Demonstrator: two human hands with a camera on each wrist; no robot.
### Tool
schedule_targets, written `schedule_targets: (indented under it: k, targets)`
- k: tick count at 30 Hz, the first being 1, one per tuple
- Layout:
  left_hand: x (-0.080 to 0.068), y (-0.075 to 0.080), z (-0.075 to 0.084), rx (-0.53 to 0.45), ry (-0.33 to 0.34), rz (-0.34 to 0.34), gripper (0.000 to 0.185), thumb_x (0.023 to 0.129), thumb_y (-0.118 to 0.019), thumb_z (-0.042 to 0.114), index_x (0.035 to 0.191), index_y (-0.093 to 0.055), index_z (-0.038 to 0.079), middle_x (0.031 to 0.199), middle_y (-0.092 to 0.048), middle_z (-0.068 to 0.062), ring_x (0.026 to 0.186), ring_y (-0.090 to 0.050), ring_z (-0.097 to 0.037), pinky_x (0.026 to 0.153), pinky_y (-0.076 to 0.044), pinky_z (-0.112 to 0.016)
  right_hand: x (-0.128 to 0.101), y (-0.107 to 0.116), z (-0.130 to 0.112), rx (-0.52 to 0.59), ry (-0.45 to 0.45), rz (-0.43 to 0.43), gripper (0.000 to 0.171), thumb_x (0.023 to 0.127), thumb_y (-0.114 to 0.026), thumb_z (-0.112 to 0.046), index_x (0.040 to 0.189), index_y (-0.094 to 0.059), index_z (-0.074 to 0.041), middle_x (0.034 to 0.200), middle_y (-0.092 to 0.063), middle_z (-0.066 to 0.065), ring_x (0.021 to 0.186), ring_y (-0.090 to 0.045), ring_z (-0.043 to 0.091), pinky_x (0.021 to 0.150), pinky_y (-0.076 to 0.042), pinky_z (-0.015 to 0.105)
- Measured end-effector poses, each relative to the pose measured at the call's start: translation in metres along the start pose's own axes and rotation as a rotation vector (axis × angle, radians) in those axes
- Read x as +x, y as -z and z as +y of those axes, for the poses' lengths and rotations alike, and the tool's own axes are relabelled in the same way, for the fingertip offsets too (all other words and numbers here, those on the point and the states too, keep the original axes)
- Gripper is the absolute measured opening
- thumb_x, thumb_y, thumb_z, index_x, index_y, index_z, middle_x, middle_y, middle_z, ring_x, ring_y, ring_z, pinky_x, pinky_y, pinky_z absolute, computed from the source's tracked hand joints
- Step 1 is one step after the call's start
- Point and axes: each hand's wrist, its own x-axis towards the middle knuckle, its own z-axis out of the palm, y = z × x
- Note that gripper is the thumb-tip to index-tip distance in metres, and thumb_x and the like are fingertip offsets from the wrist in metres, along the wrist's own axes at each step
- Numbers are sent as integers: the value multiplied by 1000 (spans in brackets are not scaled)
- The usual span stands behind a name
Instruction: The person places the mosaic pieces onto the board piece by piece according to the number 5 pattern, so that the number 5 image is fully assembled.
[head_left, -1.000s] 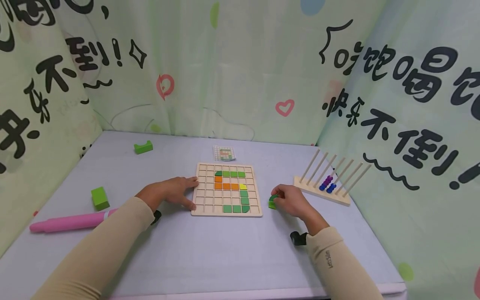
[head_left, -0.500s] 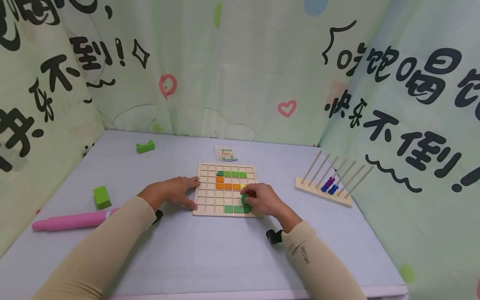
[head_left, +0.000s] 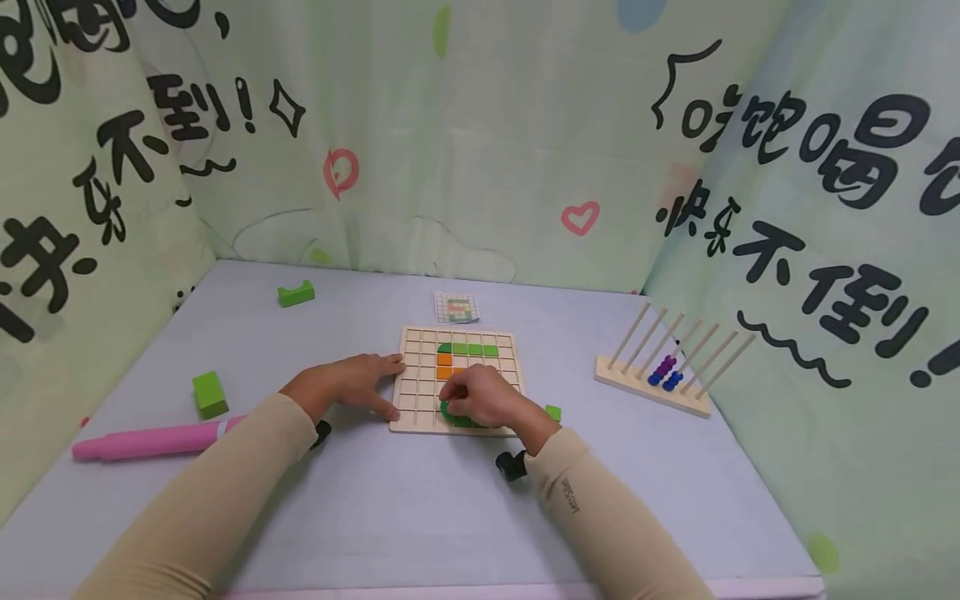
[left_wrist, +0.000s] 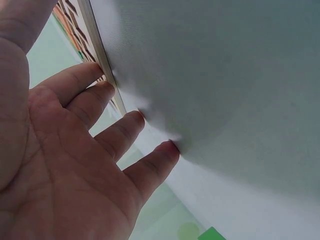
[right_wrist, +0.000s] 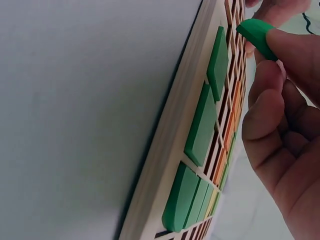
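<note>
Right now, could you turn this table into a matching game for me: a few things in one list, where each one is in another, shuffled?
Things:
1. pink tube
2. bead rack
3. small pattern card
4. dark green piece

Places:
A. pinched in the right hand over the grid board
B. lying at the table's left edge, near the left sleeve
C. flat on the table just behind the board
D. standing to the right of the board

Pairs: 1-B, 2-D, 3-C, 4-A
</note>
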Motion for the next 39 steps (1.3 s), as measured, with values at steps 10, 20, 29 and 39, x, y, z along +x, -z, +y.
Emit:
schedule_targets:
  k: [10, 20, 29, 39]
  targets:
    - [1, 1, 1, -7, 5, 3, 97, 87, -82, 49, 162, -35, 9, 173, -24, -10, 158, -24, -39, 127, -24, -54, 7, -6, -1, -17, -43, -43, 9, 94, -74, -7, 94, -78, -14, 86, -70, -5, 83, -60, 13, 78, -52, 27]
    - [3, 0, 1, -2, 10, 0, 98, 86, -83, 49, 162, -36, 9, 173, -25, -10, 158, -25, -39, 127, -25, -54, 7, -16, -1, -72, -36, -28, 11, 96, -71, -7, 90, -78, -13, 83, -69, -5, 83, -57, 14, 72, -50, 25]
    - [3, -1, 1, 5, 18, -13, 98, 86, -83, 50, 162, -35, 10, 173, -24, -10, 158, -24, -40, 127, -24, -55, 7, -20, 1, -114, -7, 9, 5, 96, -71, -9, 97, -76, -11, 85, -68, -3, 79, -57, 12, 72, -50, 24]
    - [5, -1, 1, 19, 14, -4, 99, 86, -83, 50, 162, -35, 10, 173, -24, -10, 158, -24, -40, 127, -25, -55, -10, -5, 17, 50, -22, 52, 15, 97, -72, -15, 111, -75, -14, 100, -69, -4, 86, -60, 14, 79, -52, 30]
